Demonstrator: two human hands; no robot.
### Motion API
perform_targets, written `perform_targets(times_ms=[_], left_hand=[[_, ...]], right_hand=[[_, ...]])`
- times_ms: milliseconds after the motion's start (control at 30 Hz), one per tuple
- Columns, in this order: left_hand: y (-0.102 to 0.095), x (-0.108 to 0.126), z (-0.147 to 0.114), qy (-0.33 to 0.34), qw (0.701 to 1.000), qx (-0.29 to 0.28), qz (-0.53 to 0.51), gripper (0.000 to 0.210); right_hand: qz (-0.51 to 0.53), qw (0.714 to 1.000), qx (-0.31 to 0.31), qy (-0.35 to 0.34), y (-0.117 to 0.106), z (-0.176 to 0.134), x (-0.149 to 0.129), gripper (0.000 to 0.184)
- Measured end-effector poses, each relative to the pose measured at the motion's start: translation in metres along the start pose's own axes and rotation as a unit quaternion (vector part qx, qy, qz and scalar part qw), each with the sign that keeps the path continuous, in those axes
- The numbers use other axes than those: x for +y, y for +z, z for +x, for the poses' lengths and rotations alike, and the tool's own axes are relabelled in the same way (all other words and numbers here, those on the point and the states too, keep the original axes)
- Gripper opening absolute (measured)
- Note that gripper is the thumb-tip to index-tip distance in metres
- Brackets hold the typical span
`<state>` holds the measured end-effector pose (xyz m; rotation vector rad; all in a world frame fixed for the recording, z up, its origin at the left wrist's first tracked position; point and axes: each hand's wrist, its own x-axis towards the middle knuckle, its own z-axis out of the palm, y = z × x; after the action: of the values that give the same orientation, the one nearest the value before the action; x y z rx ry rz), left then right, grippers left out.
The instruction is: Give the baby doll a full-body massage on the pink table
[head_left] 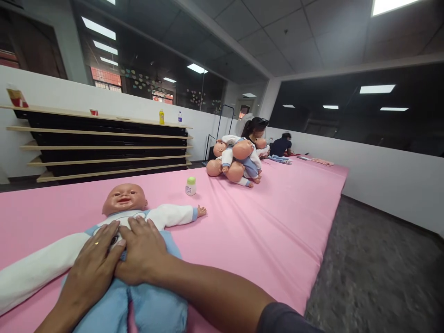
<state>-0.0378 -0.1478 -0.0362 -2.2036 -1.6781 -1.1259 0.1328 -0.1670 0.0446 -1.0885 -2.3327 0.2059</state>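
Plastic baby doll in white-sleeved top and light blue overalls [138,259] lying face up on the pink padded mat [277,222], near its left front edge, arms spreading out to both sides. Left hand [92,263], wearing a thin ring, lying flat on the doll's chest, fingers extended and together, gripping nothing. Right hand [144,252] pressing flat on the same chest just beside the left, the two hands touching at the thumbs, fingers spread slightly, likewise closing on nothing. Right forearm crossing the doll's lap from the lower right, ending in a dark sleeve.

Small white bottle with pale green cap [190,186] standing upright on the mat beyond the doll's outstretched arm, apart from it. Pile of similar baby dolls [236,162] resting further back on the mat. Two other people sitting behind that pile at the far end. Dark stepped shelving with light wooden edges [104,145] running along the left wall, carrying a yellow bottle [161,116] on its top level.
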Motion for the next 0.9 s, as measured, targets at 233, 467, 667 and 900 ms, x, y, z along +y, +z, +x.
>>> perform_targets(times_ms=[233, 467, 667, 900], left_hand=[[-0.015, 0.016, 0.003, 0.014, 1.000, -0.018, -0.015, 0.064], [-0.018, 0.018, 0.003, 0.018, 0.999, -0.022, -0.021, 0.061], [-0.008, 0.007, -0.002, 0.003, 0.999, -0.044, -0.007, 0.056], [-0.012, 0.019, -0.002, -0.065, 0.997, -0.043, -0.001, 0.057]], right_hand=[[0.003, 0.999, -0.033, 0.008, 0.000, 0.000, 0.003, 0.076], [-0.001, 1.000, -0.008, 0.026, 0.005, 0.000, 0.004, 0.072], [-0.007, 0.999, 0.015, -0.028, 0.004, 0.001, 0.002, 0.066], [0.024, 0.996, 0.019, -0.079, -0.004, 0.003, -0.004, 0.054]])
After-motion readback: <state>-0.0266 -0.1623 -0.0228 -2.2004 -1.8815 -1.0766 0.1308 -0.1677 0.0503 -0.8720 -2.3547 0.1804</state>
